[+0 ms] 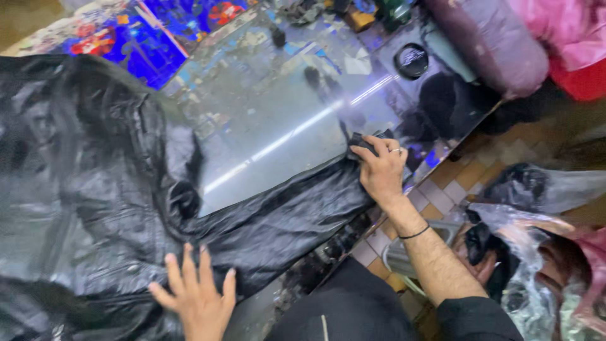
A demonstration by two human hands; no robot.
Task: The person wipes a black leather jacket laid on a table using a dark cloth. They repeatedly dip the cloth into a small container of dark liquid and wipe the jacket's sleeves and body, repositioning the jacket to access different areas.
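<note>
A large shiny black garment (95, 183) of crinkled leather-like cloth lies spread over a glass-topped table (278, 107). My left hand (197, 293) rests flat on the garment near the front edge, fingers spread. My right hand (380, 169) is closed on the end of a long black part of the garment, at the table's right edge. A ring shows on one finger and a thin black band circles the wrist.
A colourful blue and red sheet (145, 38) lies at the far left. A round black lid (411, 61) sits on the glass. Purple and pink bundles (505, 38) lie at the far right. Clear plastic bags (536, 208) with dark items sit on the tiled floor (442, 189).
</note>
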